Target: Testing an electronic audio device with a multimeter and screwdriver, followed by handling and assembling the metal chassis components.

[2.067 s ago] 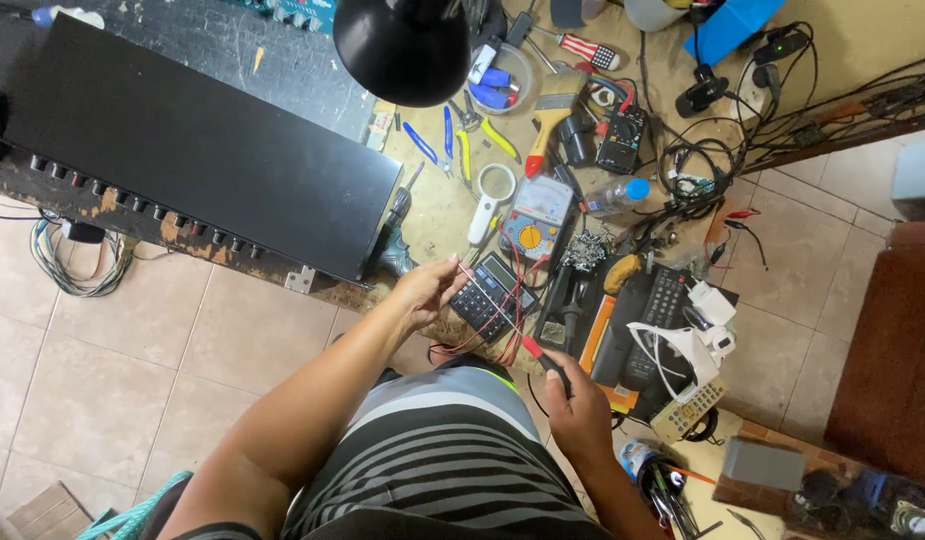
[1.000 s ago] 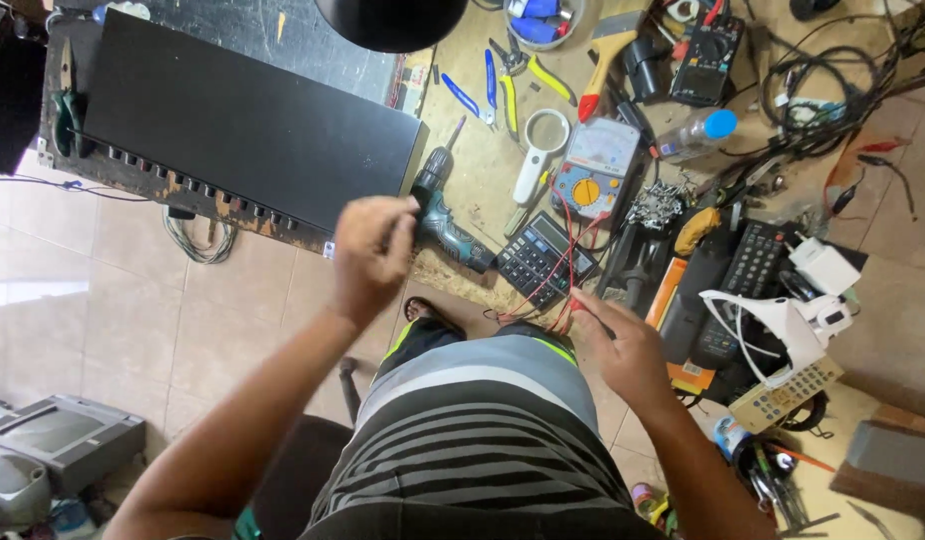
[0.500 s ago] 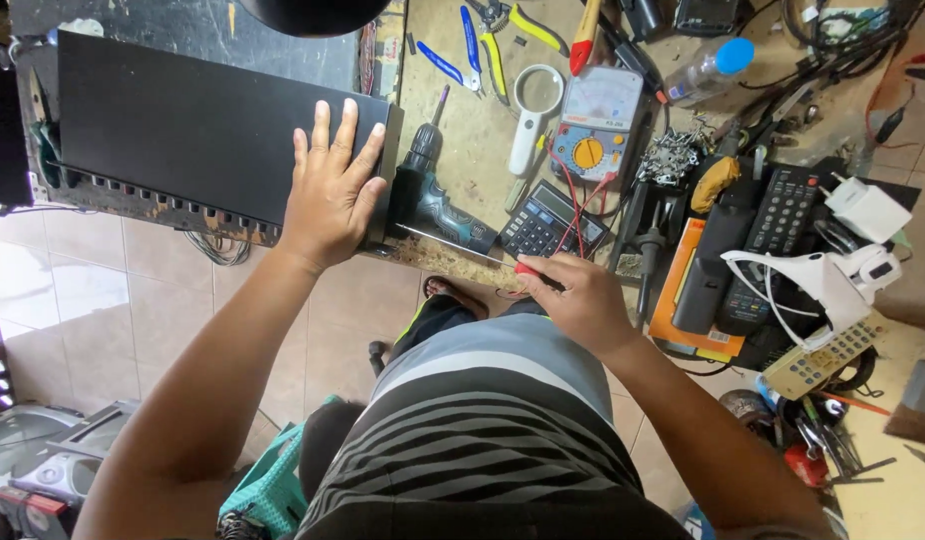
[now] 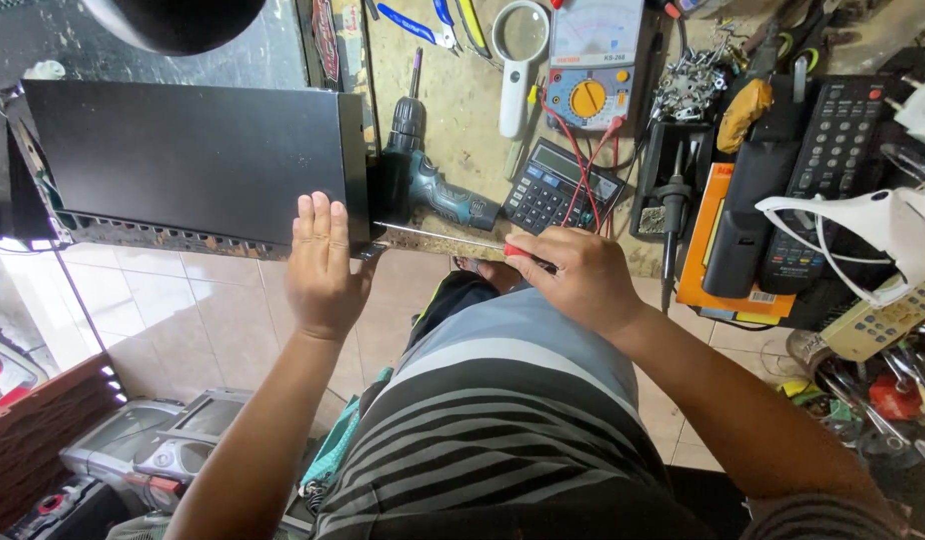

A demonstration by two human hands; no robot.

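My left hand (image 4: 324, 268) lies flat, fingers released, steadying the heavy, rigid black metal case (image 4: 193, 160); my right hand (image 4: 573, 280) clenches the red-handled screwdriver (image 4: 453, 238) at its near-right corner.

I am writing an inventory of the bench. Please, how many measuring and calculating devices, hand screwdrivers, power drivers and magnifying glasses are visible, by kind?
Analog multimeter: 1
Calculator: 1
Screwdriver, held in the right hand: 1
Cordless driver: 1
Magnifying glass: 1
Total: 5
The left hand rests on the black case.
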